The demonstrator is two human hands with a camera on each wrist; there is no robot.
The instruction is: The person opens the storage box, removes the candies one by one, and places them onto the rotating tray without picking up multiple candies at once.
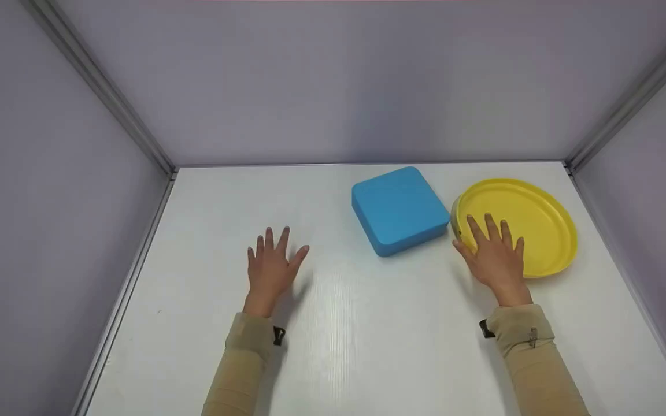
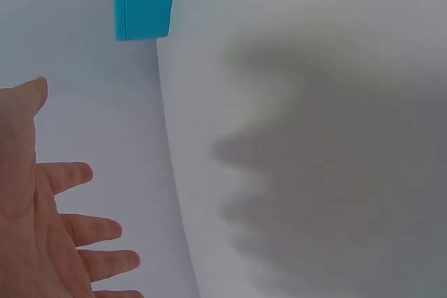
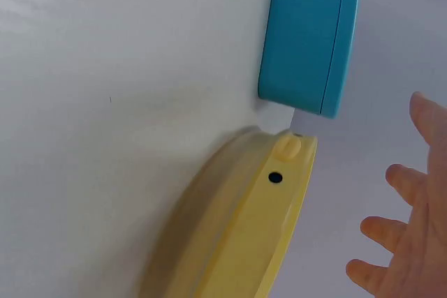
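Observation:
A blue square box point(image 1: 400, 208) with rounded corners sits on the white table, turned at an angle. To its right lies a round yellow container point(image 1: 547, 231) with a raised rim; the right wrist view shows a small knob and a black dot on the side of this yellow container point(image 3: 244, 221). My right hand point(image 1: 496, 260), fingers spread, is over the container's near left edge and holds nothing. Left of the blue box, my left hand point(image 1: 270, 271) hovers above the table with its fingers spread, its shadow falling on the surface. It holds nothing either.
The white table point(image 1: 333, 335) is bounded by a pale back wall point(image 1: 310, 86) and side panels with metal corner strips. The blue box and yellow container stand close together toward the back right. Both sleeves carry a dark strap piece at the wrist.

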